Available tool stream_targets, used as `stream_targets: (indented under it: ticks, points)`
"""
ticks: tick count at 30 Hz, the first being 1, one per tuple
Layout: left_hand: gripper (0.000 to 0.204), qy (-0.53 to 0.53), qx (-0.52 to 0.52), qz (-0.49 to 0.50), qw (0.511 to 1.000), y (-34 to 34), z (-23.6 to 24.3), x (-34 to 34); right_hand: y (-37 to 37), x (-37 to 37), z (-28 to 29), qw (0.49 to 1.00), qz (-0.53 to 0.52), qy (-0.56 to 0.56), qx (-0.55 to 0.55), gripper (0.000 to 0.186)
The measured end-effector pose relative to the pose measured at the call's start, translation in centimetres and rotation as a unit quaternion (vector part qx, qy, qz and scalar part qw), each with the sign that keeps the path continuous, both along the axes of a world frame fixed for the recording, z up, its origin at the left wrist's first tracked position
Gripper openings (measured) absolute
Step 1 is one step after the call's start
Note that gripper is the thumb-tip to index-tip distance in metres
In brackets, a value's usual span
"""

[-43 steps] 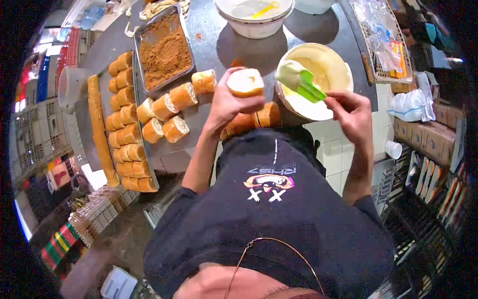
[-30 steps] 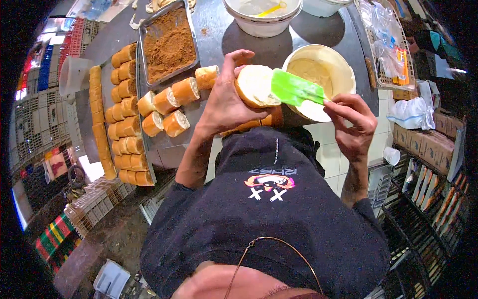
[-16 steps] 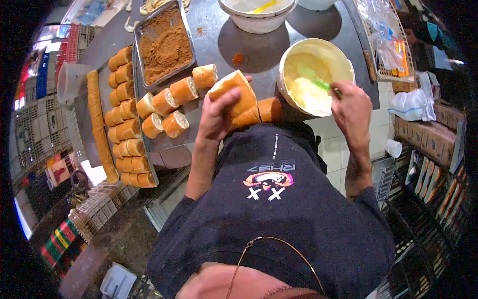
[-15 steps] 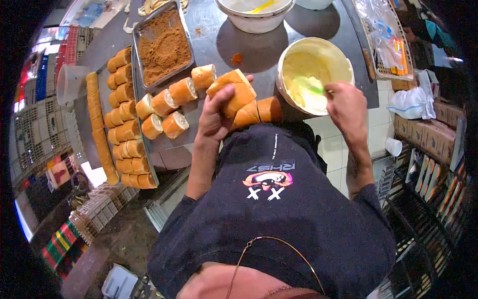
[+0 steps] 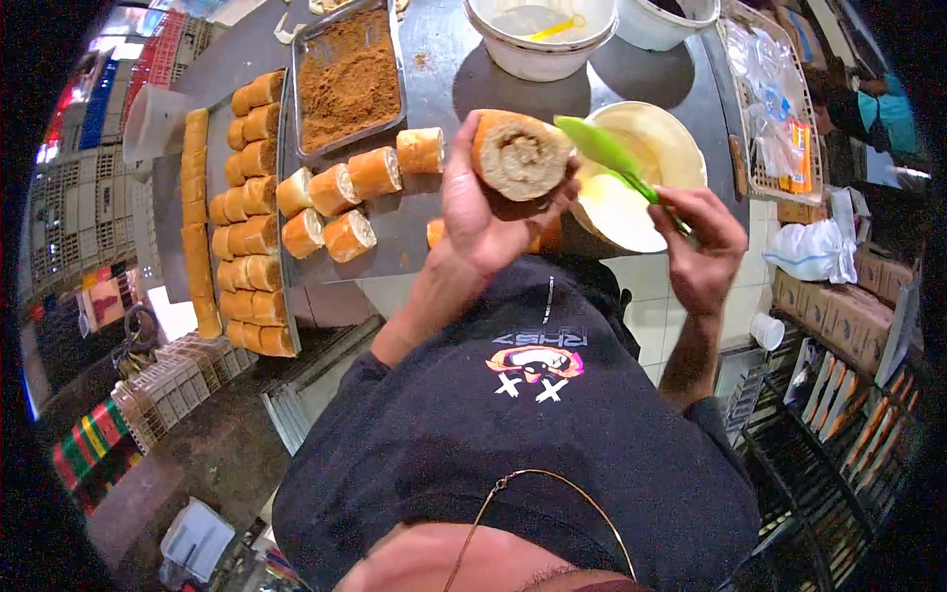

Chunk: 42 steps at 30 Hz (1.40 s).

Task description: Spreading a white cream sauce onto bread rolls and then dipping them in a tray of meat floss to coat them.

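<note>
My left hand (image 5: 466, 219) grips a cut piece of bread (image 5: 515, 158), its pale, spiral-patterned end turned toward me. My right hand (image 5: 702, 244) holds a green spatula (image 5: 602, 148), whose blade is beside the bread's right edge, above a cream-coloured bucket (image 5: 691, 148) of pale cream. Left of my hands, short pieces of bread (image 5: 373, 169) stand and lie in two short rows, some with white on their ends. More bread pieces, partly hidden, sit below the held one at the table's edge.
A metal tray (image 5: 398, 94) of brown crumbly powder sits at the back. Rows of rolls (image 5: 256, 224) and a long strip (image 5: 200, 276) lie at left. White tubs (image 5: 538, 64) stand at the far side, and a basket with bags (image 5: 735, 148) at right, on the steel table (image 5: 444, 89).
My left hand has turned the bread so its spiral end shows. My right hand has brought the spatula up out of the bucket to the bread. The view has shifted slightly.
</note>
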State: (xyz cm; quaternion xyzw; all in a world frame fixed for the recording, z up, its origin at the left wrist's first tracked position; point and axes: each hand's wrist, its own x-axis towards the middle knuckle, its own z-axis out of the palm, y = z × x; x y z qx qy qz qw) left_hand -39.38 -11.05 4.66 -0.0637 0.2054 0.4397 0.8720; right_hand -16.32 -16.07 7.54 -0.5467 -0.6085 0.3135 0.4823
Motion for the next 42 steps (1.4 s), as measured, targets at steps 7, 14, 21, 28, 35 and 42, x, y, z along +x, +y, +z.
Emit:
stream_targets:
  ticks: [7,14,21,28,35,42]
  points:
    - [0.063,0.042,0.005,0.034,0.999,0.3,3.6,1.2,-0.1,-1.8,-3.0,0.975,-0.002,-0.169,0.144,0.032]
    - [0.060,0.060,-0.012,0.037,0.997,-1.3,3.8,0.2,1.4,-1.7,-2.8,0.954,0.046,-0.162,0.249,0.026]
    - [0.043,0.134,0.010,0.075,0.988,-2.1,2.1,-2.4,3.1,-5.1,-5.0,0.977,-0.046,-0.114,0.174,0.030]
    - [0.051,0.898,0.302,-0.061,0.313,-4.6,-6.6,-14.6,1.4,0.4,-5.0,0.983,-0.133,-0.074,0.102,0.032]
    - [0.070,0.911,0.343,-0.203,0.110,-6.7,-13.4,-17.4,1.3,1.7,-3.3,0.980,-0.148,-0.067,0.117,0.035]
    - [0.091,0.818,0.477,-0.271,0.175,-8.7,-10.2,-11.3,0.1,2.6,-0.4,0.945,-0.105,-0.299,-0.083,0.018]
